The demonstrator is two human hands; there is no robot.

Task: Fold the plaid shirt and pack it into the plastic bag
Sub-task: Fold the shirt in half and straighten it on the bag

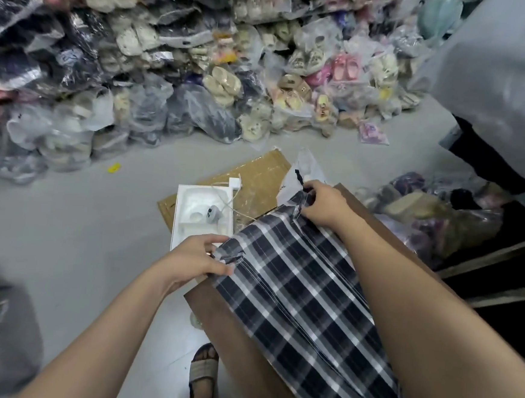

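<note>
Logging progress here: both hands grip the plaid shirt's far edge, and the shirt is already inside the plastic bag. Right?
No. In the head view the left hand and right hand do grip the far edge of the plaid shirt, but it lies spread on the brown board, outside the plastic bag.

My left hand [194, 261] and right hand [323, 205] pinch the plaid shirt [304, 293] at frame centre. It lies on a brown board [238, 329]. Plastic bag [304, 170] just above.

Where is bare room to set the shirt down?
Bare floor lies left of the white box, up to the bagged shoe pile. A narrower strip runs between the cardboard sheet and that pile. Right of the brown board, loose bags crowd.
</note>
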